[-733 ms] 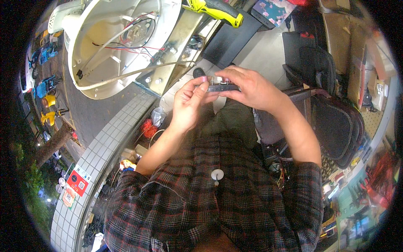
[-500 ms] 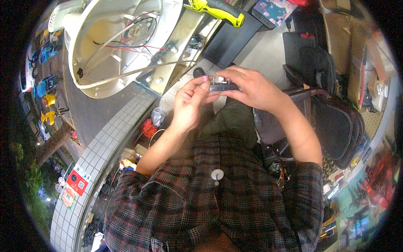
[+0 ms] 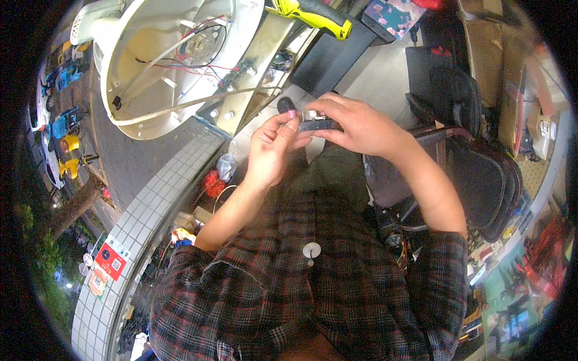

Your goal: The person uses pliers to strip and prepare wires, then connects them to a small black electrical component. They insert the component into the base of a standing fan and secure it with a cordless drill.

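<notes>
Both hands are closed around a small dark part (image 3: pixel 312 125) with silver fittings (image 3: pixel 312 114) and a short pink cylinder (image 3: pixel 292 114) at its left. My left hand (image 3: pixel 273 145) has thumb and fingers on its left end. My right hand (image 3: pixel 353 124) grips its right end from above and below, hiding some of it. Just beyond them hangs an off-white cable (image 3: pixel 211 97), running from a large white plastic housing (image 3: pixel 124 66) with red and black wires inside.
A yellow power tool (image 3: pixel 301 12) lies beyond a black box (image 3: pixel 325 57). A dark padded chair (image 3: pixel 476 183) is at right, near cardboard (image 3: pixel 490 54). A tiled ledge (image 3: pixel 141 216) curves along the left, with parked scooters (image 3: pixel 63 123) outside. A red tangled bundle (image 3: pixel 213 184) sits below the housing.
My hands and the part they hold have barely moved; my right forearm has shifted very slightly to the right.
</notes>
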Demonstrator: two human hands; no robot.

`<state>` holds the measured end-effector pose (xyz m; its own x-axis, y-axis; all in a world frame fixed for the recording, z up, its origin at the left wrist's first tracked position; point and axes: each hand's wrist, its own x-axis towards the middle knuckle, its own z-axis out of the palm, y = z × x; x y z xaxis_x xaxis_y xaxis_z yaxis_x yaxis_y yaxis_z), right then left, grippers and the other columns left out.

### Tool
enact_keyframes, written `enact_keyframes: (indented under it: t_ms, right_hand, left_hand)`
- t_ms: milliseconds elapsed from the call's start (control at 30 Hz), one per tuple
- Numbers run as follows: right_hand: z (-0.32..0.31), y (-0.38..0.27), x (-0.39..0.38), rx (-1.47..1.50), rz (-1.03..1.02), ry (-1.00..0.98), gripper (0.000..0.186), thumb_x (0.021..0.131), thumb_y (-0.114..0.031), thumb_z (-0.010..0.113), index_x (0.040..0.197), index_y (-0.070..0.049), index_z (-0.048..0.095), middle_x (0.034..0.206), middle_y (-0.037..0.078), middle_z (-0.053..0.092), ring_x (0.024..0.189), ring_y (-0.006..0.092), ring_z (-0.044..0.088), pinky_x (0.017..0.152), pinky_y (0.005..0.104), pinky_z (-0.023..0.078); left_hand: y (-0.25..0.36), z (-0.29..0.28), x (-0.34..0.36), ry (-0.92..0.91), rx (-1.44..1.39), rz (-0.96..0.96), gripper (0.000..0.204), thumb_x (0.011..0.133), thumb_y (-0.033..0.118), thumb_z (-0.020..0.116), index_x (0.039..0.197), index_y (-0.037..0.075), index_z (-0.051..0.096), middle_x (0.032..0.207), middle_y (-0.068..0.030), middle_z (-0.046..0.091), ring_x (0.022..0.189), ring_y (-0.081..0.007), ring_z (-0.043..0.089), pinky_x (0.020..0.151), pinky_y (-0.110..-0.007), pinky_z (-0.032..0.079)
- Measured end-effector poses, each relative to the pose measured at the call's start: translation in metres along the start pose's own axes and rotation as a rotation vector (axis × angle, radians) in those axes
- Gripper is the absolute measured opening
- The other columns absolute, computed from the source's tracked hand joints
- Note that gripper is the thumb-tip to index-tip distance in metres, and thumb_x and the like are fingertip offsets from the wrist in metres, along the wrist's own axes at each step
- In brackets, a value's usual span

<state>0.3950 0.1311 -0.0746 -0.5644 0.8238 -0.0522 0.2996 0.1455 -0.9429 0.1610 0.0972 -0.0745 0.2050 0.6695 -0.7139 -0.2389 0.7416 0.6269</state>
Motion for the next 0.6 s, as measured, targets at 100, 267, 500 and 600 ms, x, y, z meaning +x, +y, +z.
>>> enact_keyframes:
  t_ms: [100, 267, 500, 600]
  right_hand:
    - [0.004, 0.002, -0.0015, -0.046, -0.032, 0.039, 0.047, 0.086, -0.019, 0.078, 0.126, -0.002, 0.058, 0.122, 0.018, 0.062, 0.113, 0.0386, 0.063, 0.096, 0.0444, 0.053]
    - [0.0095, 0.0071, -0.0048, -0.13, -0.054, 0.077, 0.048, 0.085, -0.018, 0.079, 0.124, -0.001, 0.059, 0.122, 0.018, 0.062, 0.114, 0.0389, 0.063, 0.098, 0.0449, 0.053]
    - [0.0078, 0.0071, -0.0036, -0.139, -0.109, 0.03, 0.045, 0.08, -0.018, 0.081, 0.116, -0.001, 0.061, 0.116, 0.017, 0.065, 0.109, 0.0387, 0.063, 0.095, 0.0449, 0.054]
    - [0.0076, 0.0084, -0.003, -0.132, -0.157, 0.04, 0.044, 0.079, -0.018, 0.081, 0.114, -0.001, 0.061, 0.113, 0.016, 0.065, 0.107, 0.0384, 0.063, 0.093, 0.0449, 0.054]
  left_hand:
    - [0.0019, -0.0002, -0.0047, 0.023, 0.047, 0.053, 0.029, 0.106, 0.017, 0.06, 0.129, -0.001, 0.06, 0.124, -0.0141, 0.068, 0.098, -0.026, 0.075, 0.084, -0.034, 0.063]
    - [0.0006, -0.0031, -0.0055, -0.002, 0.124, 0.074, 0.03, 0.106, 0.018, 0.06, 0.129, -0.001, 0.06, 0.122, -0.0132, 0.069, 0.097, -0.0242, 0.074, 0.085, -0.034, 0.062]
    - [0.0027, -0.0083, -0.0093, -0.014, 0.192, 0.014, 0.031, 0.106, 0.018, 0.06, 0.13, -0.002, 0.06, 0.117, -0.0111, 0.07, 0.094, -0.0201, 0.073, 0.085, -0.031, 0.061]
    - [0.0054, -0.0065, -0.0111, -0.024, 0.168, 0.014, 0.032, 0.106, 0.018, 0.061, 0.13, -0.003, 0.06, 0.116, -0.011, 0.071, 0.093, -0.0196, 0.073, 0.085, -0.031, 0.061]
